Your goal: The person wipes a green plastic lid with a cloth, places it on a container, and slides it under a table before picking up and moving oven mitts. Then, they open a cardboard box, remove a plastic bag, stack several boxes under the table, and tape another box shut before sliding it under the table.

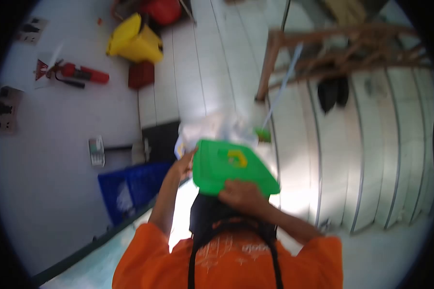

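Note:
In the head view, a green plastic lid [222, 166] with a yellow mark is held in front of my body, tilted. My right hand [243, 195] is closed on its near edge, with the fingers curled. At the lid's left edge is my left hand [184, 164], gripping the rim; some of its fingers are hidden or blurred. Just beyond the lid lies a blurred whitish plastic bag [219, 126], and whatever is under the lid cannot be seen.
A yellow bin [136, 39] and a red fire extinguisher [84, 73] are at the upper left. Left of me stands a blue container [135, 183]. White tiled steps [337, 159] run along the right, below a brown wooden rack [318, 58]. Dark shoes [332, 94] lie there.

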Demonstrator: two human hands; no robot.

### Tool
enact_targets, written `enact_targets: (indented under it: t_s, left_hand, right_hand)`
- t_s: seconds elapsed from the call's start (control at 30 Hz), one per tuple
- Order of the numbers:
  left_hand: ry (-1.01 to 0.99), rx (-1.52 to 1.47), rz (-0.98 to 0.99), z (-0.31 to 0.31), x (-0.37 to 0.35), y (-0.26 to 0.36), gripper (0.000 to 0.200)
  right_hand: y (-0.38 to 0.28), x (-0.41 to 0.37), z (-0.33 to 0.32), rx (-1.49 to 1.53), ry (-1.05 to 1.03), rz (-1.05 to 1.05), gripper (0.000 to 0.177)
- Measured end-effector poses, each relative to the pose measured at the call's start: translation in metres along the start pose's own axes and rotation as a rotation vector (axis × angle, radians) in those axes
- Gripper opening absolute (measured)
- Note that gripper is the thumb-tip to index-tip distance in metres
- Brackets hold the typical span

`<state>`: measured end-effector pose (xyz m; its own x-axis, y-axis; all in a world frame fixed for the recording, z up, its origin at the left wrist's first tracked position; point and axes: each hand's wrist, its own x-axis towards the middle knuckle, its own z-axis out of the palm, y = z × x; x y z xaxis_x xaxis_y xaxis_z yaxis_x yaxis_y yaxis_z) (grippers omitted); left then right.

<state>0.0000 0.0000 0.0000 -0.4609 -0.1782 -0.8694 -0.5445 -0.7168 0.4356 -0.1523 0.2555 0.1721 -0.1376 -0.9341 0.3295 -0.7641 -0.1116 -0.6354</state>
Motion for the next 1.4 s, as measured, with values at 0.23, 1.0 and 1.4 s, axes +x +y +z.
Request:
enact_targets:
  t_s: [0.23,1.0,1.4]
  left_hand:
    - [-0.074,-0.288,-0.058,-0.081,0.117,0.080,0.039]
    - [0.586,0.358,0.754,-0.189,0.083,0.609,0.045]
    - [0.533,0.648,0.560,-0.156,0.023,0.813,0.047]
  right_hand:
    - [0.083,0.105,0.076,-0.034,-0.235,-0.241,0.040]
    - [0.548,0.498,0.001,-0.128,-0.239,0.675,0.051]
    - [0.650,0.787,-0.053,0.376,-0.459,0.518,0.034]
